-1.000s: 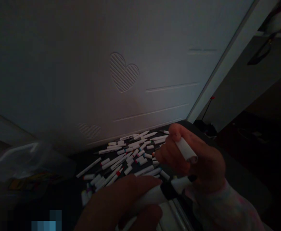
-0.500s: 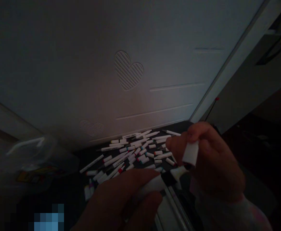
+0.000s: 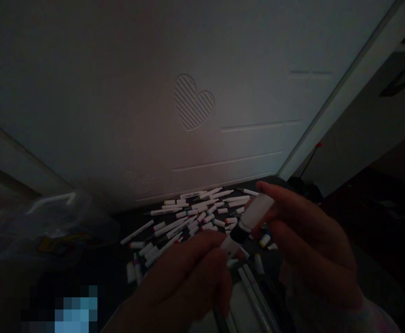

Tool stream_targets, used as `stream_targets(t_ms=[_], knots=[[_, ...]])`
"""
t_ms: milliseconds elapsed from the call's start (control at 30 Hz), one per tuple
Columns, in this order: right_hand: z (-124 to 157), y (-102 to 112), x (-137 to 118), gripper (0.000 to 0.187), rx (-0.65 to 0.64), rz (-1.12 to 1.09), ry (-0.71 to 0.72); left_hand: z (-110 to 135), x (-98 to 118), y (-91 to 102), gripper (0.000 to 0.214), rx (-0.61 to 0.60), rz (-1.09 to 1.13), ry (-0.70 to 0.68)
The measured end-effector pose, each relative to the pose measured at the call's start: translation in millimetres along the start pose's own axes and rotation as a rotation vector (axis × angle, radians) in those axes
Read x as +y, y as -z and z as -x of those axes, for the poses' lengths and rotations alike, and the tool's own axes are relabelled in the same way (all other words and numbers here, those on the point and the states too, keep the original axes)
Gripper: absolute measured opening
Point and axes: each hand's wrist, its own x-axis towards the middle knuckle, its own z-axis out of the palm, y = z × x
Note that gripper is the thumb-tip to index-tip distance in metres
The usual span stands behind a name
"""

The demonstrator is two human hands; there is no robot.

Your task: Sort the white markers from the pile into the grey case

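Observation:
The scene is very dim. My left hand (image 3: pixel 185 282) is closed around the body of a white marker (image 3: pixel 230 240) low in the middle of the view. My right hand (image 3: pixel 306 245) pinches a white cap (image 3: pixel 258 212), which sits on or right against the marker's dark end. Behind my hands a pile of several white markers and caps (image 3: pixel 195 217) lies scattered on a dark surface. More white markers (image 3: pixel 254 296) lie just below my hands.
A white panel with an embossed striped heart (image 3: pixel 193 101) stands behind the pile. A clear plastic bag (image 3: pixel 46 231) lies at the left. A white door frame (image 3: pixel 341 88) slants up at the right, with a dark room beyond.
My right hand turned the cap and brought it down and left to the marker's dark end. My left hand lifted the marker to meet it.

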Motion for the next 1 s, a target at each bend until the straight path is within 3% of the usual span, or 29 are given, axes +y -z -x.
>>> stream_targets(t_ms=[100, 167, 267, 467, 600, 767, 900, 1000], knots=[[-0.4, -9.2, 2.6, 0.041, 0.09, -0.084, -0.045, -8.7, -7.5, -5.9, 0.029, -0.287, 0.387, 0.117], [-2.0, -14.5, 5.1, 0.034, 0.189, -0.126, -0.072, -13.1, -11.5, -9.5, 0.028, -0.376, 0.527, 0.149], [-6.1, -16.6, 7.3, 0.026, 0.261, -0.158, -0.095, -17.8, -13.4, -10.4, 0.028, -0.443, 0.557, 0.153], [-10.2, -12.4, 2.4, 0.022, 0.232, -0.246, -0.133, -20.4, -9.1, -7.6, 0.017, -0.43, 0.523, 0.111], [-12.4, -14.3, -0.6, 0.021, 0.325, -0.318, -0.088, -21.0, -8.2, -10.1, 0.016, -0.391, 0.554, 0.179], [-17.9, -10.1, -0.6, 0.018, 0.272, -0.339, -0.181, -22.8, -10.7, -12.3, 0.017, -0.386, 0.569, 0.25], [-20.6, -6.5, 3.3, 0.017, 0.255, -0.303, -0.191, -25.1, -11.5, -14.1, 0.017, -0.407, 0.551, 0.225], [-21.3, -5.8, 8.0, 0.017, 0.238, -0.279, -0.136, -27.7, -13.2, -16.0, 0.017, -0.352, 0.468, 0.153]])
